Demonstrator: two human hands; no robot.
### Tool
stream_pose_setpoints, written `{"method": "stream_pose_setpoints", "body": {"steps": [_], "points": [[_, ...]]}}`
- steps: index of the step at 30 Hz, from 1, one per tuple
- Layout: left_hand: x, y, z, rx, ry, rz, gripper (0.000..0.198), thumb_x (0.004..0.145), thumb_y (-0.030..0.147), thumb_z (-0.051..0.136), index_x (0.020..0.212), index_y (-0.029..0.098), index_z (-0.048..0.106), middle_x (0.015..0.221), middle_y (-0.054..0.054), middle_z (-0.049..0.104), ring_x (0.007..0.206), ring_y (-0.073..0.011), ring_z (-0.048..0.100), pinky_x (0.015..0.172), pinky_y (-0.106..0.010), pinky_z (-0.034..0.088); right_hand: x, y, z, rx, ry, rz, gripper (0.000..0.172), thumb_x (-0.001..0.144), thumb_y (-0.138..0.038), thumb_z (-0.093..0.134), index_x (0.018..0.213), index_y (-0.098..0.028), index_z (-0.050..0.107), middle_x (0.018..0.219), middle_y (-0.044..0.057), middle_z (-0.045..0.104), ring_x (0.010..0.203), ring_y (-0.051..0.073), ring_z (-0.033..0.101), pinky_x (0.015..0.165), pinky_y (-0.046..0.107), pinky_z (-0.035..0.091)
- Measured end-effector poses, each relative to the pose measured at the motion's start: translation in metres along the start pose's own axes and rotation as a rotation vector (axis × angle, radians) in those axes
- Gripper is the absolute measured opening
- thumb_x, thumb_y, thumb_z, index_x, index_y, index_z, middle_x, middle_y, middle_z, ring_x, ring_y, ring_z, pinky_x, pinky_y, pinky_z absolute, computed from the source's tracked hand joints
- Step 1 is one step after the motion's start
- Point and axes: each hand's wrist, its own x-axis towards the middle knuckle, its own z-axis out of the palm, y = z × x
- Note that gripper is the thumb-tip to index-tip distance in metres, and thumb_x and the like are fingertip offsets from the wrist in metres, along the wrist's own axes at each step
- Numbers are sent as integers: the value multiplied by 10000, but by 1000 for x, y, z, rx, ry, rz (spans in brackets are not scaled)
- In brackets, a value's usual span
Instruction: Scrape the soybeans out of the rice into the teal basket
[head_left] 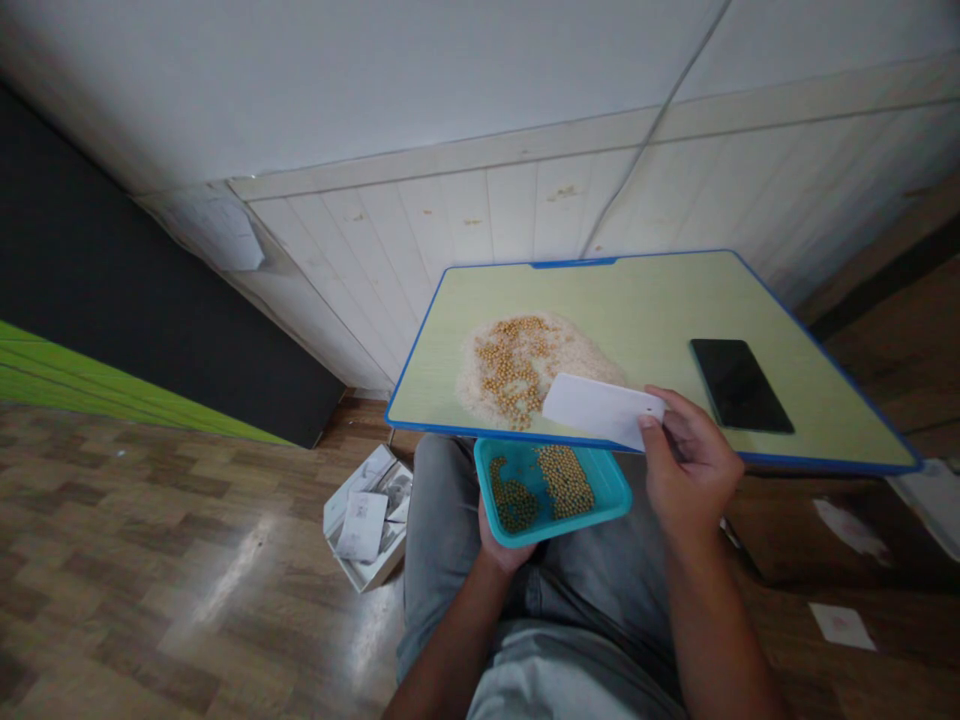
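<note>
Teal plastic forms the shallow rectangular tray (613, 492) that our left hand (501, 548) holds at its near left side, just below the near edge of the pale-green, blue-rimmed desk (637, 300); most of those fingers are hidden beneath. Inside lie two groups of small, round, golden bean-like pieces (566, 482), left and right. Our right hand (694, 462) pinches a thin white rectangular card (589, 403) between its fingers at the right end; the left end overlaps, in our view, a heap of pale rice-like grains (589, 348) mixed with more golden pieces. At right lies a black rectangular smartphone (742, 385). On the left floor, a white box (386, 568) holds a white printed paper (361, 527), its print too small for us to read.
</note>
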Motion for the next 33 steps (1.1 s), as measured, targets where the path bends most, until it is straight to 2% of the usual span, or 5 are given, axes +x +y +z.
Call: {"method": "stream_pose_setpoints", "body": {"steps": [5,13,20,25,33], "points": [[3,0,-9,-8,-10,5,675,1181,578,316,1384,331,910,1546,-27,876,1758,-333,510,1539,-598,112,0,2,3,9,119,26,341,957,-453,896,1207,-221,892,1051,97,924,900,287,887,845,443,753],[9,-4,-5,-25,-38,7,684,1188,616,321,1543,311,821,1679,-24,792,1788,-331,468,1514,-612,242,-12,-3,10,56,-24,43,288,996,-449,880,1190,-239,911,1077,98,939,925,282,911,807,387,756],[5,-1,12,33,-43,11,753,1191,648,261,1623,292,765,1705,-41,771,1805,-327,443,1537,-608,169,-14,-1,10,46,-58,43,299,1006,-463,868,1192,-235,918,1120,110,944,965,282,918,820,379,766],[5,-3,11,36,-25,22,744,1175,668,304,1609,296,782,1707,-37,768,1790,-354,471,1534,-610,218,-14,-1,10,54,-76,30,305,1022,-476,860,1204,-236,909,1100,106,940,942,275,914,835,388,772],[2,3,10,33,-19,22,736,1186,608,277,1768,304,609,1779,-41,707,1811,-336,430,1525,-641,221,-17,2,11,65,-103,32,287,1025,-454,862,1212,-242,914,1111,103,945,929,262,913,813,356,762]]}}
